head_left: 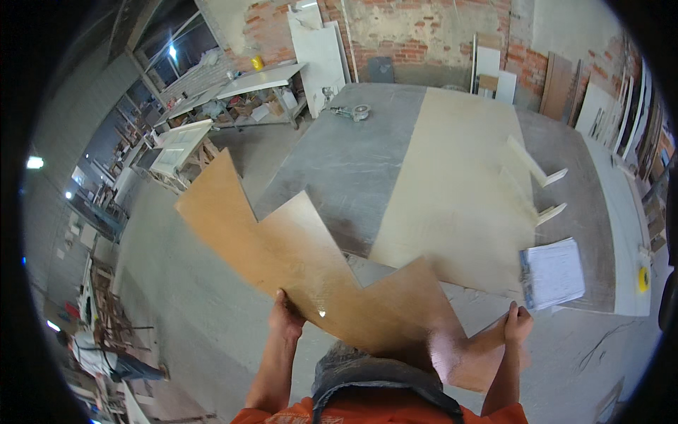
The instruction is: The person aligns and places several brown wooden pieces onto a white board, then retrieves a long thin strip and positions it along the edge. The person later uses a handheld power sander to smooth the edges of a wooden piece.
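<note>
A: Where's the zigzag plywood panel (pixel 296 261) sitting?

B: Both hands are gripping its near edge: left hand (pixel 284 316) at 7 o'clock, right hand (pixel 518 324) at 4. It's stretching toward 10 o'clock.

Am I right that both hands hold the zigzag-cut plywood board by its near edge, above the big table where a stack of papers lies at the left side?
Not quite: in the head view the stack of papers lies at the table's right side. Left hand and right hand do hold the zigzag-cut plywood board.
</note>
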A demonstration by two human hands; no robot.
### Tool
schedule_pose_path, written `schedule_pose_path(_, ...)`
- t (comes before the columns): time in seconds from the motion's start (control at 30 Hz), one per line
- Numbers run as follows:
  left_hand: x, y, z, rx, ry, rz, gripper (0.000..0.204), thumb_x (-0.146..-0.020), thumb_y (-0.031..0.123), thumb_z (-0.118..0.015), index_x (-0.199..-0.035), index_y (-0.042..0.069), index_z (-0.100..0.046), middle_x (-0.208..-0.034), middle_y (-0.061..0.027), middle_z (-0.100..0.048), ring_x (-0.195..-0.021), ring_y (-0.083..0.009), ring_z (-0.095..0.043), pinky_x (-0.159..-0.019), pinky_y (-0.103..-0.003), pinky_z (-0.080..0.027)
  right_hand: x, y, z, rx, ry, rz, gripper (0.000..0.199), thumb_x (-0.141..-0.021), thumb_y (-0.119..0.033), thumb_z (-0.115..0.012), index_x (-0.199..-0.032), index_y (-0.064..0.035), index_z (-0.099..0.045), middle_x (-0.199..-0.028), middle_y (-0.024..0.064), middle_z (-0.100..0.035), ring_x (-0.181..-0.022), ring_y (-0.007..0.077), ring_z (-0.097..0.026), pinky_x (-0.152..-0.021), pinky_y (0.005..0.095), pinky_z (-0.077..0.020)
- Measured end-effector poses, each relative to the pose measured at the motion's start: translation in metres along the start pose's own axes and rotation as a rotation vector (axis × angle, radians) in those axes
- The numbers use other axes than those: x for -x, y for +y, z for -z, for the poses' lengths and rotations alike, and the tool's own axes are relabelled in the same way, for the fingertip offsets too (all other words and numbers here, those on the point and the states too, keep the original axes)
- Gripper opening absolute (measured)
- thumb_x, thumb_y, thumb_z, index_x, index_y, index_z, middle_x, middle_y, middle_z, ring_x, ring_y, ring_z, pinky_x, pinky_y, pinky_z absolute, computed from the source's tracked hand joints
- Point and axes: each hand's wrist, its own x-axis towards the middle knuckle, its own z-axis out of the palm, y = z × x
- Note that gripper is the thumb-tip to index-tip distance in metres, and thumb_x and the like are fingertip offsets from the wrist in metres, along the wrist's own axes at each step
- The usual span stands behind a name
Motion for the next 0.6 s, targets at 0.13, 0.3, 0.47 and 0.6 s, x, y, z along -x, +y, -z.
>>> schedule_pose_path(0.13, -0.072, 0.043, 0.002, -0.035, -0.015, 0.056, 0.056, -0.107, 0.048, -0.034, -0.150, 0.011, -0.040, -0.155, -0.0064, -0.042, -0.142, -0.0296, -0.040, -0.116, -0.051, -0.031, 0.019, -0.068, -0.017, 0.111, -0.100, -0.119, 0.050, -0.091, -0.041, -0.064, -0.069, 0.0042, -0.062, -0.064, 0.0253, -0.058, -0.056, 0.0410, -0.054, -0.057, 0.0482, -0.0433)
schedule_pose_path(0.3, -0.174, 0.105, -0.010, -0.124, -0.115, 0.197, 0.053, -0.107, 0.044, -0.039, -0.150, 0.013, -0.040, -0.154, -0.0064, -0.045, -0.139, -0.0301, -0.043, -0.111, -0.054, -0.037, 0.046, -0.132, -0.069, 0.231, -0.073, -0.216, 0.053, -0.091, -0.044, -0.061, -0.070, 0.0042, -0.064, -0.066, 0.0260, -0.060, -0.060, 0.0439, -0.057, -0.060, 0.0495, -0.0451)
schedule_pose_path(0.47, -0.281, 0.168, -0.026, -0.295, -0.032, 0.240, 0.052, -0.103, 0.043, -0.052, -0.145, 0.011, -0.046, -0.146, -0.0079, -0.052, -0.130, -0.0290, -0.052, -0.097, -0.049, -0.049, 0.099, -0.199, -0.121, 0.377, -0.136, -0.434, 0.058, -0.093, -0.048, -0.055, -0.072, 0.0047, -0.066, -0.071, 0.0276, -0.061, -0.067, 0.0469, -0.059, -0.066, 0.0509, -0.0474)
schedule_pose_path(0.6, -0.340, 0.208, -0.032, -0.408, -0.093, 0.328, 0.053, -0.103, 0.044, -0.052, -0.144, 0.009, -0.046, -0.144, -0.0092, -0.053, -0.127, -0.0293, -0.054, -0.102, -0.049, -0.048, 0.147, -0.238, -0.142, 0.440, -0.129, -0.576, 0.061, -0.094, -0.050, -0.051, -0.075, 0.0061, -0.066, -0.076, 0.0304, -0.062, -0.072, 0.0481, -0.061, -0.070, 0.0520, -0.0477)
